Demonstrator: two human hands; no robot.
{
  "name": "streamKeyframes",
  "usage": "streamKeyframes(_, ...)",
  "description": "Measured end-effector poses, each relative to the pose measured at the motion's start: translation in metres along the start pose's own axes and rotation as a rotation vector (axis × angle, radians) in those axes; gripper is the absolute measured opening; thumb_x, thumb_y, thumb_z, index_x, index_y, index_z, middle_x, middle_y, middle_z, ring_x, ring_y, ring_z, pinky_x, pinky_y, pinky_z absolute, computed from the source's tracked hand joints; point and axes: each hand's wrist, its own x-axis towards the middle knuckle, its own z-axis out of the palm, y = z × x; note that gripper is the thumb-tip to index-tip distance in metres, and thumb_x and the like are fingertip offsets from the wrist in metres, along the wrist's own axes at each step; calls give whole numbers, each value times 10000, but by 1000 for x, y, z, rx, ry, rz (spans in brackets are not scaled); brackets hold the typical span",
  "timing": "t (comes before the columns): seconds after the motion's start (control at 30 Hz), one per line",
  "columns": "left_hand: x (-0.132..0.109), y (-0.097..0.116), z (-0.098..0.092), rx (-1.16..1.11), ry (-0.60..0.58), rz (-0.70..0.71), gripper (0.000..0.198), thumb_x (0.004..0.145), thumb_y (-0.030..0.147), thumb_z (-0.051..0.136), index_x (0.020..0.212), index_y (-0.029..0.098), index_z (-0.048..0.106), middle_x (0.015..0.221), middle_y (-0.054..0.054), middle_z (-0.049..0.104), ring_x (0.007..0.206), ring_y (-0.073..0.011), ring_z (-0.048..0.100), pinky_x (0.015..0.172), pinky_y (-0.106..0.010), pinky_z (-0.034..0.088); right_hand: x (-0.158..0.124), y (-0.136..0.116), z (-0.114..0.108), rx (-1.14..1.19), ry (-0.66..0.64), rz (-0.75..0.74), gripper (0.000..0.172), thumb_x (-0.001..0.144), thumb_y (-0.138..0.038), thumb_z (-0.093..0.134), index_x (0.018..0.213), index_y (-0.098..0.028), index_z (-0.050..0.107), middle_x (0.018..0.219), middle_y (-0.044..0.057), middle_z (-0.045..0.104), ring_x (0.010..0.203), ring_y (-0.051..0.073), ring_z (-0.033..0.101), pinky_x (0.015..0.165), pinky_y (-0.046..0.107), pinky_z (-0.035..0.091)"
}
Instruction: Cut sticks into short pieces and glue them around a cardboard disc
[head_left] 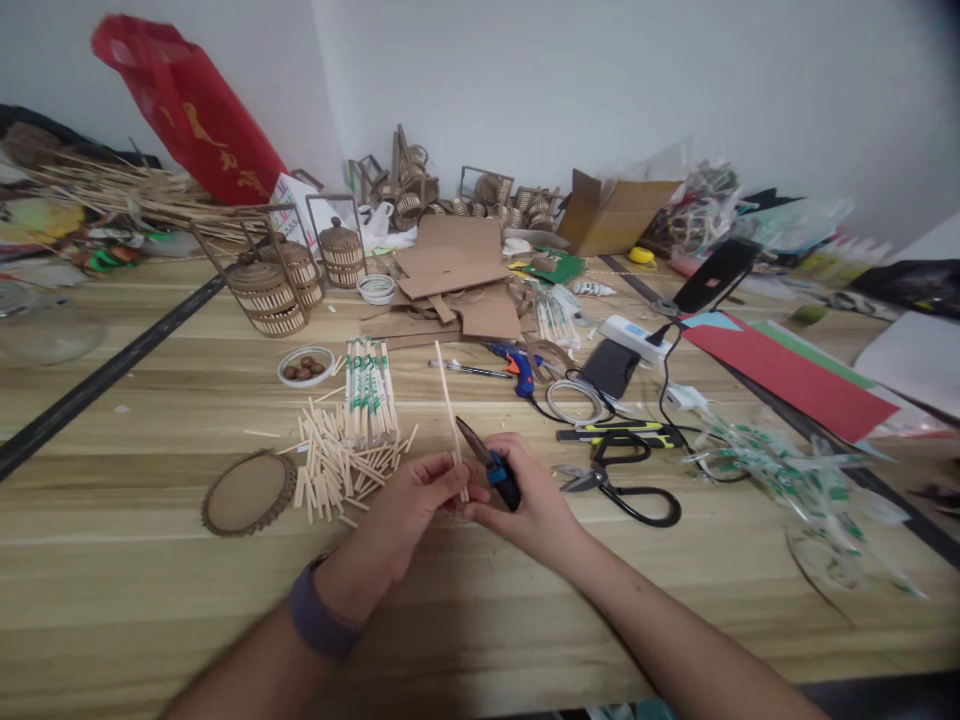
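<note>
My left hand [412, 500] pinches a thin wooden chopstick [446, 395] near its lower end; the stick points up and away from me. In my right hand [534, 505] is a pair of pliers [495, 472] with blue and black handles, its dark jaws close beside the stick. Whether the jaws touch the wood I cannot tell. Left of my hands lies a loose pile of short cut sticks [330, 465], with wrapped chopsticks [367, 390] behind it. A round cardboard disc [249, 492] with a ridged rim rests further left.
Black-handled scissors [637, 500], yellow-black utility knives [645, 432] and a blue glue gun [523, 372] lie to the right. A white dish [306, 367] holds brown balls. Cardboard sheets [457, 255] and small stick-walled models [268, 295] stand behind. Torn wrappers [795, 480] cover the right side.
</note>
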Motion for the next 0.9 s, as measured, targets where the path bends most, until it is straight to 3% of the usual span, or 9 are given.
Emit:
streamKeyframes(0.17, -1, 15, -18, 287, 58, 72, 358, 766, 524, 592, 727, 177, 673, 747, -33, 698, 728, -188, 574, 715, -296, 428, 3, -10, -19, 175, -201, 299, 258, 798, -413, 665, 928, -206, 584, 833, 7, 600, 770, 163, 545, 694, 275, 436)
streamKeyframes(0.3, -5, 29, -28, 331, 82, 52, 329, 741, 496, 605, 672, 184, 683, 749, -54, 728, 769, -210, 603, 715, -301, 444, 4, -16, -34, 426, -358, 518, 275, 794, -445, 647, 884, -189, 606, 755, 7, 591, 698, 152, 542, 576, 239, 398)
streamKeyframes(0.43, -6, 30, -30, 326, 55, 56, 297, 756, 465, 627, 670, 191, 701, 715, -43, 733, 756, -207, 611, 721, -304, 451, 5, -17, -38, 422, -453, 515, 235, 779, -411, 661, 846, -187, 642, 773, 11, 611, 694, 147, 534, 573, 233, 400)
streamKeyframes(0.57, -5, 22, -26, 310, -104, 47, 293, 794, 443, 625, 676, 186, 705, 671, -29, 718, 720, -195, 628, 737, -305, 460, 4, -20, -35, 435, -548, 530, 231, 770, -378, 650, 894, -183, 659, 776, 4, 596, 689, 143, 514, 584, 241, 384)
streamKeyframes(0.67, -5, 19, -21, 283, -213, 29, 285, 814, 409, 613, 649, 192, 698, 713, -25, 730, 788, -206, 664, 801, -309, 467, 3, -22, -34, 443, -550, 528, 254, 761, -373, 653, 928, -182, 663, 788, 4, 599, 718, 151, 527, 615, 251, 396)
streamKeyframes(0.9, -6, 15, -20, 312, -254, -17, 239, 801, 373, 616, 696, 186, 719, 666, -6, 719, 712, -188, 644, 728, -278, 446, 2, -20, -35, 375, -569, 491, 226, 796, -355, 631, 944, -186, 663, 805, 4, 614, 734, 153, 535, 632, 256, 406)
